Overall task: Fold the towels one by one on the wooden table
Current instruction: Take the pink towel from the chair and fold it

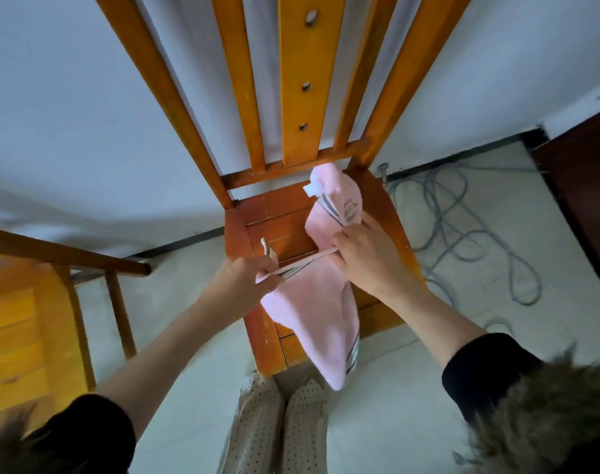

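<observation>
1. Two hands held one pink towel [308, 302] over a wooden chair [267, 217]; the left hand [247, 278] pinched its striped edge at one end, fingers curled round the hem; the right hand [363, 254] gripped the same edge further along, fingers curled round bunched cloth.
2. That edge ran taut between the hands, tilted up toward the right; I judged the tension was there to straighten the hem before a fold.
3. Below the edge the towel hung loose toward the person, its lower corner past the seat's front edge, above the spotted trouser legs [278, 429]; above the right hand a second part stood up toward the chair back, a white tag [311, 190] at its tip.
4. Its long axis ran roughly from chair back to the person, leaning slightly rightward at the top; whether it was already doubled, I could not tell.
5. A table [25, 333] stood to the left, well apart from the towel; grey cable [462, 241] lay on the floor to the right.
</observation>
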`<state>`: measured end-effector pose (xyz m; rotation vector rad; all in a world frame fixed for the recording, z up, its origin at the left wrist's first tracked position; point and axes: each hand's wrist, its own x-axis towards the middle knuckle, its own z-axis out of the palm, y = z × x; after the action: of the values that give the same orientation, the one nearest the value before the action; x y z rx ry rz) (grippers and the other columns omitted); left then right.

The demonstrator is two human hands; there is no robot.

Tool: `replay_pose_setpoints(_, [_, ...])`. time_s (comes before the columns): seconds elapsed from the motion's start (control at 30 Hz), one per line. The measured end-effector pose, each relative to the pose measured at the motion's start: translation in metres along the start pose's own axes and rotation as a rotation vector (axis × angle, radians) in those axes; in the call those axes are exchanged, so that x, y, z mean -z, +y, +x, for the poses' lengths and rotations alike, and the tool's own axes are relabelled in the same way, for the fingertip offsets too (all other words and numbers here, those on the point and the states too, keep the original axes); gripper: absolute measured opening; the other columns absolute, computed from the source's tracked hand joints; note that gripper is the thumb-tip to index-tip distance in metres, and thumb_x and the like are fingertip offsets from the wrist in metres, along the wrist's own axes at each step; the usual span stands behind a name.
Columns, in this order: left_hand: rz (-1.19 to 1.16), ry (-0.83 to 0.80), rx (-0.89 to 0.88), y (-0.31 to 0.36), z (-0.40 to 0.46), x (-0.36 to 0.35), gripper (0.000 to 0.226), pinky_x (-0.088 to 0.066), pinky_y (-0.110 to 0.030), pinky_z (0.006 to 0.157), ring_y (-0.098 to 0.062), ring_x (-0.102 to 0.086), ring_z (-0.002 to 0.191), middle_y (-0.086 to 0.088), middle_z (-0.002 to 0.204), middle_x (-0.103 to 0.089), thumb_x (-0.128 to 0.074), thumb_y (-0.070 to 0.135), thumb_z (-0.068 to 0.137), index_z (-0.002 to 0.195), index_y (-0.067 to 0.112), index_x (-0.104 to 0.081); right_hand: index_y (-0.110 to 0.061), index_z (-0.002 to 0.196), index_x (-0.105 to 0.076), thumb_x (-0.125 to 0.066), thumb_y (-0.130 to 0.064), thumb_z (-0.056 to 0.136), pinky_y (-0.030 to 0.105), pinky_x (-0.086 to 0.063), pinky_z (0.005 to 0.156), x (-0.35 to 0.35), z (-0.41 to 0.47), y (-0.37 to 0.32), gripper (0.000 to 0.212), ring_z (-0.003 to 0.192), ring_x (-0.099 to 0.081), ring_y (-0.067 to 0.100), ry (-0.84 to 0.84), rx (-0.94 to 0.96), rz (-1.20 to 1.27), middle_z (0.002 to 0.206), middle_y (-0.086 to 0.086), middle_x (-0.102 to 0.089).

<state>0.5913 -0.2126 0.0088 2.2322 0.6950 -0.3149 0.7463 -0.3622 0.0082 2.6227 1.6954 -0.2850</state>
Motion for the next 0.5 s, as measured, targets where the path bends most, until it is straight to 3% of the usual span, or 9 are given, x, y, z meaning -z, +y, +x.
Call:
replay_pose_setpoints(0.07, [0.006, 0.028, -0.054, 0.013, -0.016, 0.031, 0.016, -0.032, -0.002, 0.053, 0.001, -0.049, 0.067, 0.009, 0.087, -0.061, -0.063, 0.026, 0.086, 0.099, 0.019, -0.070, -0.008, 0.085, -0.067, -0.062, -0.021, 0.088, 0.034, -0.046, 0.089, 0.036, -0.001, -0.011, 0.015, 0.080, -0.064, 0.023, 0.101, 0.007, 0.075, 0.082, 0.008, -0.069])
replay_pose_setpoints(0.17, [-0.022, 0.101, -0.116, 0.036, -0.048, 0.083, 0.004, -0.036, -0.004, 0.055, 0.004, -0.051, 0.062, 0.019, 0.071, -0.057, -0.067, 0.028, 0.083, 0.086, 0.027, -0.067, -0.010, 0.085, -0.066, -0.059, -0.022, 0.089, 0.012, -0.040, 0.068, 0.094, -0.009, -0.031, 0.015, 0.077, -0.062, 0.014, 0.134, -0.018, 0.236, 0.085, 0.001, -0.068])
replay_pose_setpoints(0.27, [0.001, 0.190, -0.176, 0.053, -0.077, 0.125, 0.004, -0.036, -0.006, 0.054, 0.002, -0.053, 0.058, 0.026, 0.061, -0.051, -0.067, 0.029, 0.083, 0.082, 0.030, -0.064, -0.013, 0.082, -0.060, -0.059, -0.026, 0.089, 0.020, -0.046, 0.065, 0.137, -0.018, -0.046, 0.015, 0.077, -0.058, 0.012, 0.129, -0.040, 0.355, 0.086, -0.002, -0.063])
replay_pose_setpoints(0.37, [0.040, 0.308, -0.280, 0.076, -0.115, 0.170, 0.004, -0.040, -0.009, 0.061, 0.000, -0.055, 0.063, 0.015, 0.072, -0.063, -0.063, 0.024, 0.086, 0.086, 0.022, -0.067, -0.015, 0.072, -0.054, -0.060, -0.032, 0.088, 0.032, -0.049, 0.060, 0.190, -0.032, -0.062, 0.024, 0.065, -0.054, 0.013, 0.136, -0.058, 0.396, 0.072, -0.002, -0.055])
replay_pose_setpoints(0.5, [0.046, 0.453, -0.382, 0.108, -0.178, 0.220, 0.006, -0.040, -0.012, 0.063, -0.004, -0.055, 0.069, 0.016, 0.074, -0.057, -0.061, 0.017, 0.088, 0.087, 0.015, -0.066, -0.032, 0.060, -0.037, -0.056, -0.042, 0.088, 0.018, -0.031, 0.048, 0.255, -0.054, -0.094, 0.035, 0.051, -0.045, 0.005, 0.188, -0.022, 0.401, 0.057, -0.009, -0.043])
